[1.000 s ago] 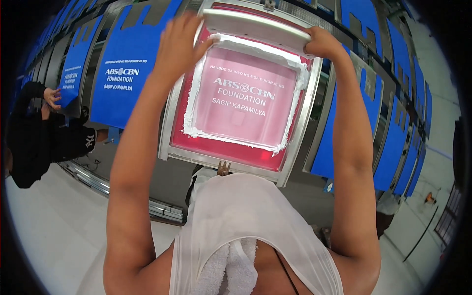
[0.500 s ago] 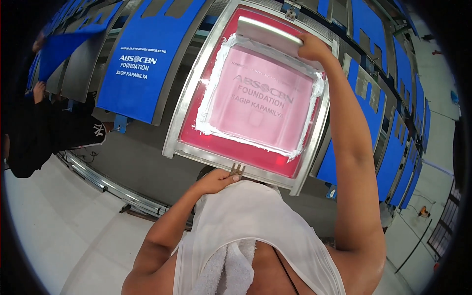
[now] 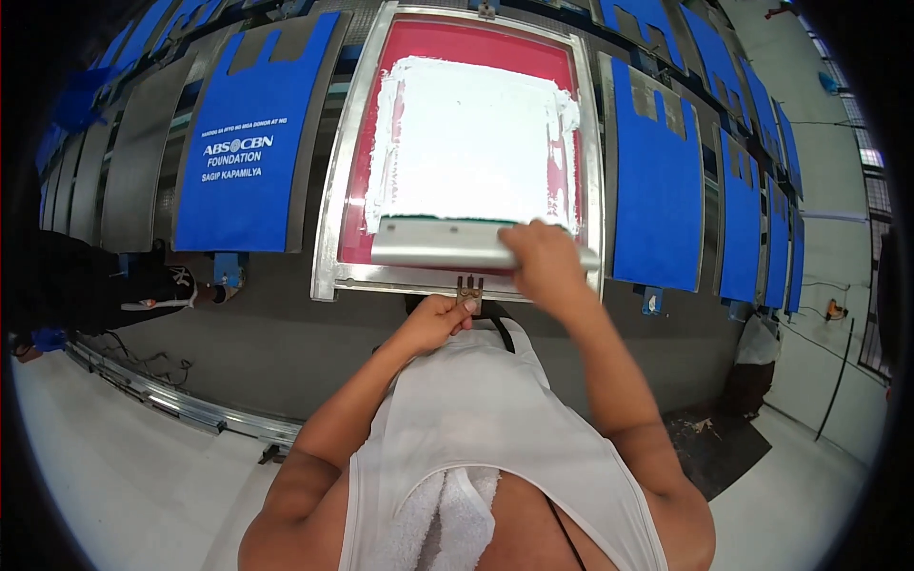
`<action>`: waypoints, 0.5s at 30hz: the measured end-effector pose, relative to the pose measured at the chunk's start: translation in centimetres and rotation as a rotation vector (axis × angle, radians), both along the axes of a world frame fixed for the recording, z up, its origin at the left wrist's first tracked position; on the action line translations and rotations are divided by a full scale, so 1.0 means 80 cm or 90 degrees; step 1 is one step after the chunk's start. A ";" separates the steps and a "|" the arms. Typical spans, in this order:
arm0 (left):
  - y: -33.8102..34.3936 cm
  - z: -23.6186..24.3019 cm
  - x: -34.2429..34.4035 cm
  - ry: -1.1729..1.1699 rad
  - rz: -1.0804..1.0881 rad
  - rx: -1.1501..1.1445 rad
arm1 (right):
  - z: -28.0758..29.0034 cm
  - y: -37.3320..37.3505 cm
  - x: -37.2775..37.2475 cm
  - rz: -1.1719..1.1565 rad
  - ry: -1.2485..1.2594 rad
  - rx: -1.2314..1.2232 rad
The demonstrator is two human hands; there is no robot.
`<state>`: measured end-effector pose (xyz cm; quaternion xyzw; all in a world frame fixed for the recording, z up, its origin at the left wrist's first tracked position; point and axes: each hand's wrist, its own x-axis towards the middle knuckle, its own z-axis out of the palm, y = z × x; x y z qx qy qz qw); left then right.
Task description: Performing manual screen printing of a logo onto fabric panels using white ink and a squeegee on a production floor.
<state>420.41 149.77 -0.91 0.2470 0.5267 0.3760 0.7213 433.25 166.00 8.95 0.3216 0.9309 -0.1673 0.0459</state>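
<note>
A pink screen-printing frame with a metal rim (image 3: 327, 226) lies before me, its middle covered by a broad layer of white ink (image 3: 464, 133). My right hand (image 3: 538, 257) is closed on a long silver squeegee (image 3: 438, 247), which lies across the screen's near part at the lower edge of the ink. My left hand (image 3: 440, 319) is closed on a small forked metal bracket (image 3: 469, 288) at the middle of the frame's near edge.
Boards with blue fabric pieces stand left (image 3: 248, 205) and right (image 3: 657, 219), some with white printing. A person in dark clothing (image 3: 76, 285) is at the far left. A metal rail (image 3: 181, 400) runs along the lower left. Cables and a dark mat (image 3: 724, 457) are at the right.
My right hand has pulled the squeegee from the frame's far end to its near end, and white ink covers the screen's middle. My left hand left the far end and took hold of the bracket.
</note>
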 end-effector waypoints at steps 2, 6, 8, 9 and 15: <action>0.002 -0.007 0.005 0.077 -0.023 -0.033 | -0.004 -0.019 0.008 -0.014 0.005 -0.003; 0.006 -0.023 0.012 0.229 -0.099 -0.090 | -0.012 0.024 0.030 -0.019 0.085 -0.018; 0.007 -0.029 0.017 0.299 -0.076 -0.093 | -0.016 0.060 0.062 -0.034 0.051 0.067; 0.008 -0.030 0.021 0.327 -0.095 -0.146 | -0.020 0.077 0.078 -0.059 0.056 0.082; 0.020 0.011 -0.003 0.624 -0.197 -0.122 | -0.079 0.151 0.118 -0.173 0.277 -0.279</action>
